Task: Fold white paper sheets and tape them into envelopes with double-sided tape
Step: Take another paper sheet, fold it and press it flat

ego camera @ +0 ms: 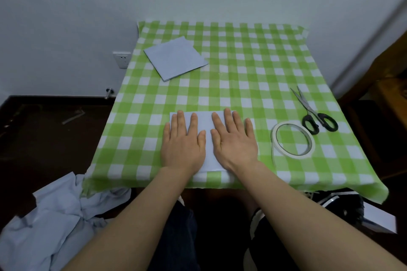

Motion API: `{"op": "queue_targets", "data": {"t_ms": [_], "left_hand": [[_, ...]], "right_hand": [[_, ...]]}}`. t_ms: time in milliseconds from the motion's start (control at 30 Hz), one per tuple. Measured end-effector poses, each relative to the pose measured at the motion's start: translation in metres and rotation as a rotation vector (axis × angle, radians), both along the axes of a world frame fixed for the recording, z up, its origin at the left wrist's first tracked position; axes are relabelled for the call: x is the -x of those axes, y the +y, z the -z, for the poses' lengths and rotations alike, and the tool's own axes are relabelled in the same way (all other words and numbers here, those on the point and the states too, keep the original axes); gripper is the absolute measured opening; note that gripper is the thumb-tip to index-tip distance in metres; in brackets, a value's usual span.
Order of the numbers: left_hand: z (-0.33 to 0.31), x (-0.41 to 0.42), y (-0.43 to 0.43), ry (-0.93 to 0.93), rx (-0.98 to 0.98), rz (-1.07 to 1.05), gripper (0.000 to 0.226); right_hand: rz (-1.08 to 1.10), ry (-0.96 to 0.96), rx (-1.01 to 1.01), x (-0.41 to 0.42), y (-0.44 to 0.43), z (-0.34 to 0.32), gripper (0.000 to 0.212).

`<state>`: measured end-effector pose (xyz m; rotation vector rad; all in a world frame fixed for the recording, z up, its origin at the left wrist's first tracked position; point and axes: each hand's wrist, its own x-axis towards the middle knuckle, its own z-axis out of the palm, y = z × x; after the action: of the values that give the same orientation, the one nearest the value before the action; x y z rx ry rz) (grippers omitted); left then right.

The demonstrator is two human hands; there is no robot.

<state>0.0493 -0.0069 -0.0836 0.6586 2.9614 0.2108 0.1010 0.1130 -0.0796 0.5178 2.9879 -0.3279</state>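
While both palms lie flat on it, a folded white sheet (208,138) sits near the front edge of the surface (242,72), which is covered by a green-and-white checked cloth. The head view looks down along two bare forearms. The left hand (182,145) presses on the left part of the sheet, its fingers (179,121) straight, slightly spread and pointing away from the person. The right hand (234,143) presses on the right part in the same way, its fingers (228,119) also straight and a little apart; neither hand curls around anything. A strip of the sheet shows between the two hands, and its far edge shows just beyond the fingertips.

To the right of the right hand, near but not touching it, lies a roll of double-sided tape (274,138), flat on the cloth. Just beyond the roll lie black-handled scissors (308,109), blades slightly parted and pointing toward the far side. At the far left of the surface, well apart from the hands, rests a second folded paper piece (175,58), turned at an angle.

On the dark floor at the lower left lies a heap of crumpled pale paper (55,226). A wall socket (121,59) is set in the white wall left of the surface.
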Motion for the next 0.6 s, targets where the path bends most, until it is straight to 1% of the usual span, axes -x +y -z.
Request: {"op": "queue_targets", "data": {"t_ms": [200,367,500,567,600], "left_hand": [[0.002,-0.001,0.000,0.023,0.024,-0.032,0.058],[-0.005,-0.001,-0.001,-0.026,0.019,-0.038,0.056],[-0.005,-0.012,-0.009,0.039,0.034,-0.006,0.054],[-0.002,-0.017,-0.011,0.027,0.018,-0.010,0.054],[-0.001,-0.017,-0.011,0.030,0.007,-0.007,0.054]], "right_hand": [[0.001,0.001,-0.009,0.000,0.000,0.002,0.053],[-0.015,-0.044,0.003,0.001,0.002,-0.007,0.053],[-0.046,-0.029,-0.012,-0.008,-0.012,-0.010,0.053],[-0.032,-0.019,0.012,-0.013,-0.019,-0.003,0.057],[-0.020,0.001,0.020,-0.013,-0.019,0.000,0.063]]}}
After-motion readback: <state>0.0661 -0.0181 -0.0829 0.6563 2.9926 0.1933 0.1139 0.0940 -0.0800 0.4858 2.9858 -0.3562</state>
